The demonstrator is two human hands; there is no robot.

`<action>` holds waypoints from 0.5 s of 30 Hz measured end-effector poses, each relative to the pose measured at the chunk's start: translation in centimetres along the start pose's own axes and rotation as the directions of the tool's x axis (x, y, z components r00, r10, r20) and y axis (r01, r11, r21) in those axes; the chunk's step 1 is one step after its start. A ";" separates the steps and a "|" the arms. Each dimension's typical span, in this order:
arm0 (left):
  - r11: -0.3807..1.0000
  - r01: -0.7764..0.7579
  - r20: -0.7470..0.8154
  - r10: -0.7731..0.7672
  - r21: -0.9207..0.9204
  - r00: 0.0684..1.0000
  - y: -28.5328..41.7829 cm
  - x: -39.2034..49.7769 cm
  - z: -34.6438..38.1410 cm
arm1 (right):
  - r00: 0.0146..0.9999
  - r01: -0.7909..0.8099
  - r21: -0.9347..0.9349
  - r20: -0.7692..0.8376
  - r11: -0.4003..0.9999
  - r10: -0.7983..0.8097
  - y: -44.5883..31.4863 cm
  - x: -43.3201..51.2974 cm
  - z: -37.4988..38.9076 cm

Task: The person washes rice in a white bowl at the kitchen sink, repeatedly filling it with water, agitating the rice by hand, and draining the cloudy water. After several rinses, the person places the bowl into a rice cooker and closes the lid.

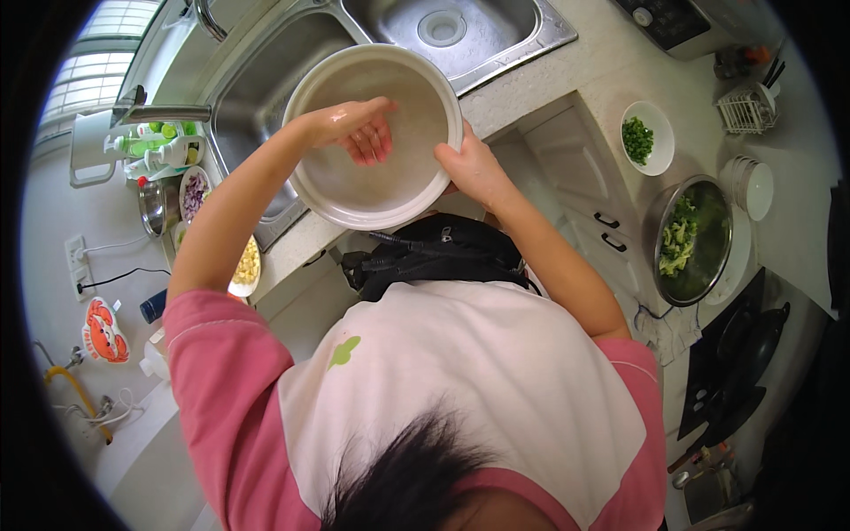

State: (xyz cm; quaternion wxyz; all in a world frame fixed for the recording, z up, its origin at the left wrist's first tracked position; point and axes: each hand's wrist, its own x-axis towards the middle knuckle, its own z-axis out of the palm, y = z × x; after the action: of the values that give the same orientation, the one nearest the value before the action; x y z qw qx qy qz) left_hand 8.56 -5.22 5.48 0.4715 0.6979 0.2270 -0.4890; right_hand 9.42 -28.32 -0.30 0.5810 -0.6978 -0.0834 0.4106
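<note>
A large round cream-coloured pot or basin point(375, 212) is over the front edge of the left sink bowl, its wide mouth turned up towards me. My right hand point(475, 166) grips its right rim, thumb on the inner side and fingers behind. Inside the mouth is my left hand point(362, 133), wet, with its fingers loosely bent and nothing in them. Whether the fingertips touch the inner wall is unclear. The inside looks pale and cloudy; I cannot tell whether it holds water. Behind it lies the stainless-steel double sink point(239, 86).
A tap point(169, 114) reaches in from the left. Soap bottles point(159, 143) and a plate of yellow cubes point(247, 267) stand on that side. To the right are a bowl of chopped greens point(654, 156), a steel bowl of leafy vegetables point(707, 259) and a wok point(754, 352) on the hob.
</note>
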 end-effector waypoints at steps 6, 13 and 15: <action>0.958 0.282 0.139 -0.272 -0.054 0.952 -1.7 3.8 -0.1 | 0.999 0.023 -0.005 -0.026 1.000 -0.023 1.0 0.6 0.2; 0.728 0.204 -0.315 0.016 0.654 0.949 -0.3 -1.3 0.7 | 0.996 -0.075 0.158 0.051 0.985 0.068 -2.3 -0.8 0.2; 0.841 0.017 -0.391 0.234 0.541 0.890 -1.7 -4.1 -0.2 | 0.988 -0.145 0.179 0.083 0.973 0.132 -3.9 -1.4 0.5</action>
State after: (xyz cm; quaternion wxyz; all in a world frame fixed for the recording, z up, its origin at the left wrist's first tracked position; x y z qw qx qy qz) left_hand 5.63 -3.68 8.39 0.2238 0.9049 0.1431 -0.3326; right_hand 9.62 -27.54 3.83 0.6099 -0.6301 -0.0165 0.4803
